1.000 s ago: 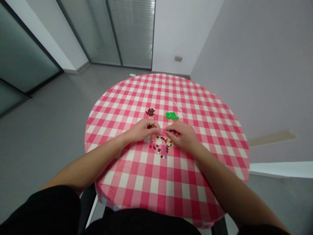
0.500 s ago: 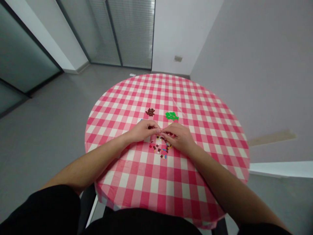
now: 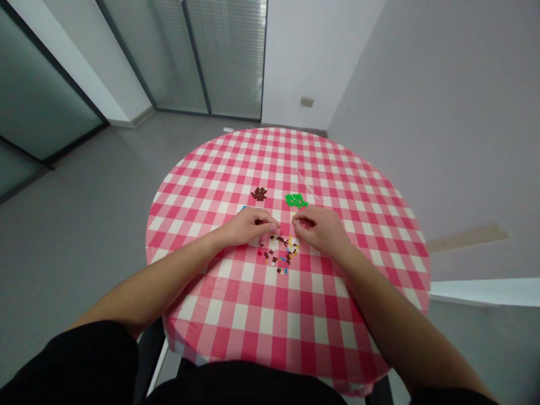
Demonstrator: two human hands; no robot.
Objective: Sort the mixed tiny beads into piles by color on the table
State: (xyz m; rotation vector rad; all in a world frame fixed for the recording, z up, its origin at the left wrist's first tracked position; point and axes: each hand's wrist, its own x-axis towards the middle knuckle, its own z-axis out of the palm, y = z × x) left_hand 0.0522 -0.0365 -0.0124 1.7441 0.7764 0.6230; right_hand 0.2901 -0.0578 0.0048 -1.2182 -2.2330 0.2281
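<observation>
My left hand (image 3: 253,226) rests low over the table with thumb and fingers pinched; whatever is between them is too small to name. To its right, a short gap away, my right hand (image 3: 320,228) is also pinched, near a few pale yellow pieces, and its fingertips hide what they hold, if anything. Just below both hands lies a scatter of tiny mixed pieces (image 3: 274,259) in brown, yellow, white, red and blue. Beyond them sit a heap of dark brown pieces (image 3: 259,194) and a heap of bright green pieces (image 3: 296,200). Something blue (image 3: 243,208) shows partly behind my left hand.
The round table wears a pink and white checked cloth (image 3: 270,320). Glass partitions (image 3: 223,62) stand behind it, with a grey wall (image 3: 464,112) to the right. A small white object (image 3: 228,130) lies on the floor past the far edge.
My right hand has moved away from my left, to the right and slightly up; their fingertips were together before. My left hand has stayed in place.
</observation>
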